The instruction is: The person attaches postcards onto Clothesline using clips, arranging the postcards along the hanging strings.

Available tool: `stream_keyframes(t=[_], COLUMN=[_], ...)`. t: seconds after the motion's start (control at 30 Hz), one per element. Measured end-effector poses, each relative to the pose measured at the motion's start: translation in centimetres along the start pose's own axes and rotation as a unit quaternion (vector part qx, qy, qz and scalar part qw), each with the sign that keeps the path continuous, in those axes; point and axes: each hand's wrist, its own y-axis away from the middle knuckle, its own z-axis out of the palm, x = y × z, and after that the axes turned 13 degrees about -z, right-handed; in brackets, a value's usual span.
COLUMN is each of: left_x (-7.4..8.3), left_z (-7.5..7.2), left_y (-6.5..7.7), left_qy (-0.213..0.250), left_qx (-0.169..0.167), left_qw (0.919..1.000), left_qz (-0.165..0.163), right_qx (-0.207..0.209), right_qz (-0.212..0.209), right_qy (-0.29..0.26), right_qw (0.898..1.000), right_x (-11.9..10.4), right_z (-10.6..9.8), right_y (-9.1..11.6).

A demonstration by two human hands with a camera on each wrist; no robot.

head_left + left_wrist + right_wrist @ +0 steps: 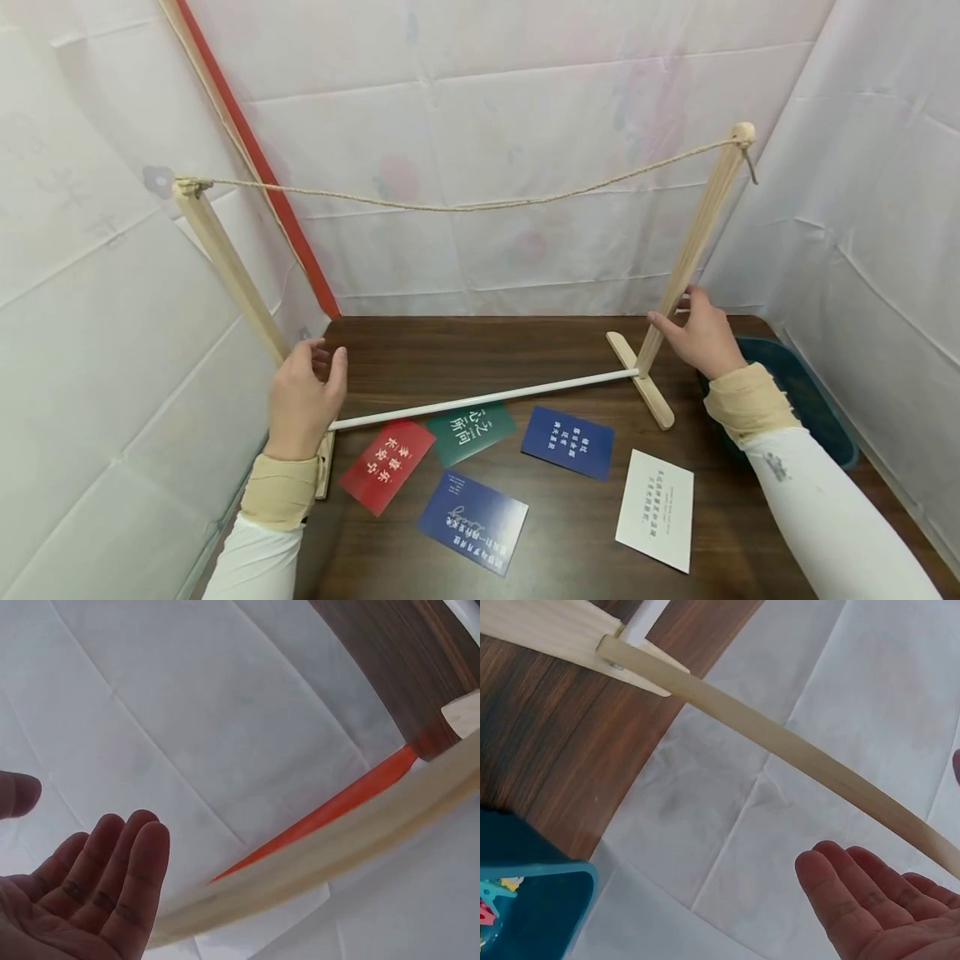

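Observation:
A wooden stand has two upright posts, a white rod (487, 398) joining them low down and a twine string (457, 207) sagging between their tops. Beside the left post (236, 279) is my left hand (303, 404), its fingers loosely bent and holding nothing. My right hand (701, 333) is at the lower part of the right post (701, 225), thumb on the near side. In the right wrist view its relaxed fingers (847, 885) lie apart from the wood.
Printed cards lie on the dark wooden table (570, 533): red (388, 467), green (472, 432), two blue (567, 442) and white (656, 510). A teal bin (562, 900) at the right contains small colored clips (489, 892). White sheeting surrounds the table; a red strip (255, 158) runs down the left corner.

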Motion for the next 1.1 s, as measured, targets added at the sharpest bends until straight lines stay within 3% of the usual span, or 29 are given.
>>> stream_keyframes(t=[0.27,0.47,0.6,0.83,1.1], left_x=[-0.4,-0.4,-0.4,-0.4,-0.7], left_z=[-0.9,-1.7,-2.0,-2.5,-3.1], left_y=[-0.7,-0.8,-0.8,-0.7,-1.3], left_qy=[0.001,-0.003,-0.010,-0.017,-0.025], left_qx=[0.064,0.090,0.095,0.098,0.089], left_qw=[0.9976,0.9948,0.9930,0.9857,0.9829], left_qz=[-0.025,-0.047,-0.069,-0.136,-0.159], right_qx=[0.001,0.005,0.016,0.025,0.026], right_qz=[0.011,0.000,-0.021,-0.040,-0.044], right_qy=[-0.031,-0.030,-0.024,-0.007,0.004], right_qw=[0.999,1.000,0.999,0.999,0.999], right_x=[0.2,0.6,0.9,1.2,1.0], right_z=[-0.2,-0.2,0.1,0.5,0.4], right_y=[-1.0,-1.3,-1.4,-1.4,-1.3])
